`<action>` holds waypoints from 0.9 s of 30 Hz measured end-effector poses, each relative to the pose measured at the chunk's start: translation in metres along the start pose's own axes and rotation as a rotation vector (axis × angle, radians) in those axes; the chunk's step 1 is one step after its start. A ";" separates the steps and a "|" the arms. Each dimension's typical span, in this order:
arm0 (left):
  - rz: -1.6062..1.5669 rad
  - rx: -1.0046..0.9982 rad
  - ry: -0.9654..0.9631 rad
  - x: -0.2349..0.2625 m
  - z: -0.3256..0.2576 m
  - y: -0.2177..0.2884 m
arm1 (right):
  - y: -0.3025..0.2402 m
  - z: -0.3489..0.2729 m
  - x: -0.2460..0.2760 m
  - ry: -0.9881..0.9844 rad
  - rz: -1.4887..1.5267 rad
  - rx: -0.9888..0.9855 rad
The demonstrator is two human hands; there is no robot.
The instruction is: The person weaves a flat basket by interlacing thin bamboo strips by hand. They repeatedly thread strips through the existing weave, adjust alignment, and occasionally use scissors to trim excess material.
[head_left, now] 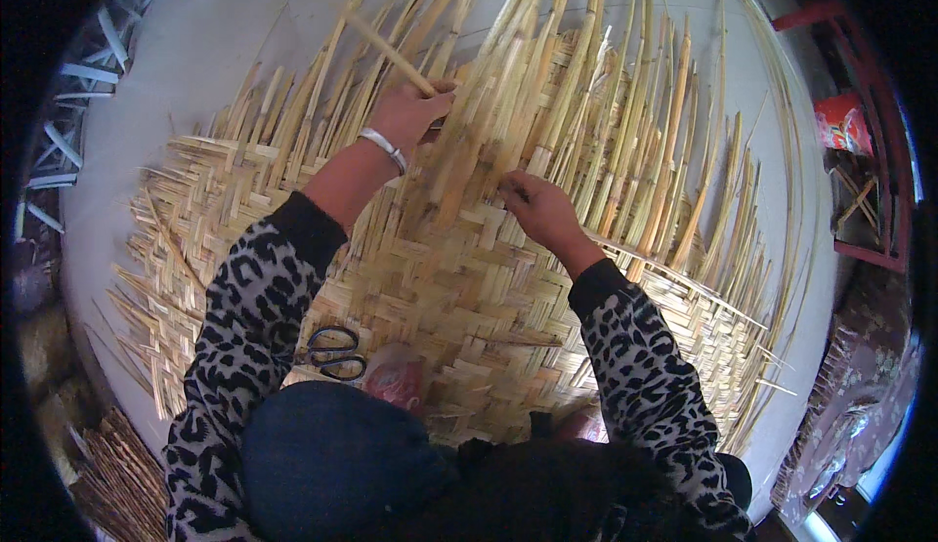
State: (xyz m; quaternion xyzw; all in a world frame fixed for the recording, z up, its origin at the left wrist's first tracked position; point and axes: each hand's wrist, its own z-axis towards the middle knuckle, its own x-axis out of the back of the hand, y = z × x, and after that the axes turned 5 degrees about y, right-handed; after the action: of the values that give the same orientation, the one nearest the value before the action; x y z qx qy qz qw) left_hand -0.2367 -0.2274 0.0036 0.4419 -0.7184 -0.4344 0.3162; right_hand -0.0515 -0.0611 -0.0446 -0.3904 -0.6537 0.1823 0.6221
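Note:
A large woven reed mat [489, 298] lies under my hands, its loose strips [635, 142] fanning out toward the far side. My left hand [415, 110], with a pale bracelet on its wrist, is closed round a flat reed strip [386, 46] that points up and to the left, away from the mat. At the edge of the weave, my right hand [545, 212] has its fingertips pinched on a reed strip; the exact grip is partly hidden. Strips between the two hands are blurred by motion.
Black-handled scissors [337, 352] rest on the mat near my knee [332, 454]. A red frame [860, 132] with a red container [842, 124] stands at the right. White metal bars [88, 73] line the far left, and brown stalks [122, 474] are bundled at lower left.

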 end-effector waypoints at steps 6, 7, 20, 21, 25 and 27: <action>-0.216 0.144 0.135 0.026 -0.029 -0.028 | -0.004 -0.004 -0.006 0.060 -0.032 0.039; -0.260 0.169 0.149 0.030 -0.032 -0.035 | -0.004 -0.004 -0.007 0.060 -0.042 0.038; -0.142 0.137 0.114 0.049 -0.032 -0.066 | -0.015 -0.007 -0.008 0.089 -0.144 0.068; -0.155 0.151 0.150 0.048 -0.032 -0.066 | -0.016 -0.007 -0.007 0.062 -0.147 0.053; -0.157 0.187 0.255 0.043 -0.026 -0.067 | -0.017 -0.005 -0.004 0.056 -0.206 0.111; -0.052 0.135 0.256 0.045 -0.024 -0.070 | -0.016 -0.005 -0.007 0.057 -0.194 0.058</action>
State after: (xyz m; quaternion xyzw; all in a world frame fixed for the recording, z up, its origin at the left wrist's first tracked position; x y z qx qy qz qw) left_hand -0.2102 -0.2929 -0.0464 0.5323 -0.6882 -0.3329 0.3635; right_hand -0.0515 -0.0774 -0.0368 -0.3121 -0.6648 0.1289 0.6664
